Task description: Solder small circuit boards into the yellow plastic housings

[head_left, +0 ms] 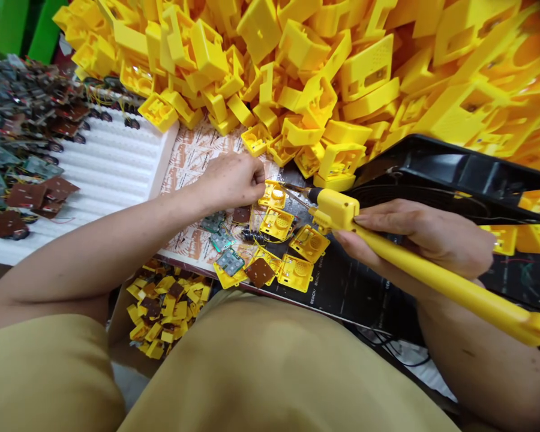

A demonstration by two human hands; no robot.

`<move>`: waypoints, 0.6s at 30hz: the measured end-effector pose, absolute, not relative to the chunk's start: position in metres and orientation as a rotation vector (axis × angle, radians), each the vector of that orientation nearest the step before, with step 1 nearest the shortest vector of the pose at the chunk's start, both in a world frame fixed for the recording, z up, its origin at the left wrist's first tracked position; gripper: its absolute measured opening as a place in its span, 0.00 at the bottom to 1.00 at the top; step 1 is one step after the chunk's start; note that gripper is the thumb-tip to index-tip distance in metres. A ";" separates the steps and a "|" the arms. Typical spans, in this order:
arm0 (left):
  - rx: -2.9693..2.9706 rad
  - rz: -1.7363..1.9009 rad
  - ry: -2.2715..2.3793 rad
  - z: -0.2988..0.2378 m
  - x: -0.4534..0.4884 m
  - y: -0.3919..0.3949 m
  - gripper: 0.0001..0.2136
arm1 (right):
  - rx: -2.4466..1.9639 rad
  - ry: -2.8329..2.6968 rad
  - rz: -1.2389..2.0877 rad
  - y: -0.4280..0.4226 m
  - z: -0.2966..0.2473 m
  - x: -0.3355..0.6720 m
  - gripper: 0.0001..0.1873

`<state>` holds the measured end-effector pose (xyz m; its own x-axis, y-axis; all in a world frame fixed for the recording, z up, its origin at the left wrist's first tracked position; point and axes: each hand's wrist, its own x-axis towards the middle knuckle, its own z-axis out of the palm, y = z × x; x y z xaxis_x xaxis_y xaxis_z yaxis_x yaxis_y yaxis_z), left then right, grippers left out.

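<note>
My right hand (425, 240) is wrapped round a yellow soldering iron (387, 252), whose metal tip points left at a small yellow plastic case (273, 195) on the bench. My left hand (234, 180) is closed in a pinch right beside that case, fingertips at its upper left edge; what it pinches is too small to make out. Several more open yellow cases (276, 223) with brown and green circuit boards (260, 271) lie just below the hands.
A huge heap of yellow plastic housings (324, 66) fills the back. A white ribbed foam tray (112, 162) with circuit boards (22, 150) lies left. A black tray (454, 174) stands right. A box of finished yellow parts (166, 306) sits below the bench edge.
</note>
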<state>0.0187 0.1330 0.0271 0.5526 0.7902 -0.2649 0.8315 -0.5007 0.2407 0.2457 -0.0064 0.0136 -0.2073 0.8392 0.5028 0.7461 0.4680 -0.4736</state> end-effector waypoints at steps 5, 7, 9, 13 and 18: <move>2.578 -0.017 1.241 0.024 0.003 0.124 0.12 | -1.338 -1.925 0.069 -0.010 0.014 0.246 0.22; 2.535 0.066 1.227 0.022 0.000 0.122 0.11 | -1.342 -1.934 0.032 -0.008 0.015 0.245 0.23; 2.467 0.119 1.221 0.019 -0.001 0.122 0.09 | -1.299 -2.020 -0.034 -0.006 0.018 0.244 0.19; 2.401 0.083 1.177 0.021 0.001 0.126 0.06 | -1.293 -2.077 -0.112 -0.003 0.022 0.246 0.14; 2.170 0.103 1.093 0.023 0.003 0.126 0.05 | -1.324 -2.042 -0.044 -0.005 0.020 0.251 0.14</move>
